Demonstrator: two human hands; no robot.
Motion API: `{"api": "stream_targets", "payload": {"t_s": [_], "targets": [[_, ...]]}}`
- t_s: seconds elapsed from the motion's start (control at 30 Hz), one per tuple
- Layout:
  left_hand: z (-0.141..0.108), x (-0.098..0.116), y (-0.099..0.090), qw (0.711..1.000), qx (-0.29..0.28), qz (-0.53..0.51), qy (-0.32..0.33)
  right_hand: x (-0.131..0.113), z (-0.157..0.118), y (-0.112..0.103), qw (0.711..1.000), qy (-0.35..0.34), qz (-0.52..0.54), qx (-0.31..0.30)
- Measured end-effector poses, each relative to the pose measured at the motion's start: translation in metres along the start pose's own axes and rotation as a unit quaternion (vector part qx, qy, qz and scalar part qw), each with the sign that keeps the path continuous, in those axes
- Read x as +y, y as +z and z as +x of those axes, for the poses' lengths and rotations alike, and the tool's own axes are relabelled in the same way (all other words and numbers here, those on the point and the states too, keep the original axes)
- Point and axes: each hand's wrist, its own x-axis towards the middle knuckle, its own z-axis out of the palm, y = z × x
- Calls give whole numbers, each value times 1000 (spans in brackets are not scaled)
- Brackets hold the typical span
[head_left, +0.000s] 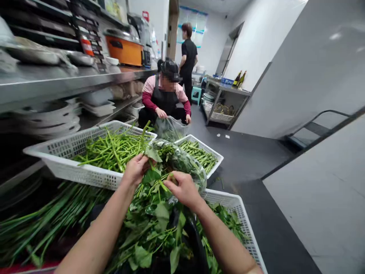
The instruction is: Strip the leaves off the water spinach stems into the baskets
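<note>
My left hand (134, 169) pinches a green stem with broad leaves, held up over a heap of leafy greens (145, 232). Lower and to its right, my right hand (184, 188) is closed, thumb against fingers, on another part of the leafy stems; whether both grip the same stem I cannot tell. Just behind my hands lies a clear plastic bag (196, 165) full of leaves. Bare green stems (111, 150) fill a white perforated basket (82, 175) to the left. More cut stems (196, 154) lie in a smaller white basket (219, 156).
Long thin green stalks (62, 213) lie at lower left. Another white basket (245, 217) with greens stands by my right forearm. A crouching person (165, 95) holds a plastic bag (171, 129) ahead; another person (189, 57) stands behind. A steel shelf (57, 89) borders the left.
</note>
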Motion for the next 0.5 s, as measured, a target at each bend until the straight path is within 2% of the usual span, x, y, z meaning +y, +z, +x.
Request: {"api": "stream_targets", "payload": {"t_s": [0.17, 0.33, 0.43, 0.5], "targets": [[-17, -2, 7, 1000, -16, 7, 0, -3, 13, 24, 994, 8, -101, -46], [-23, -6, -2, 999, 4, -45, -19, 10, 9, 33, 990, -22, -139, -28], [-23, -13, -7, 995, 17, -80, -63, 23, 4, 39, 983, -86, -162, -11], [-25, -23, -7, 987, 15, -109, -114, 28, 0, 43, 971, -173, -165, 15]]}}
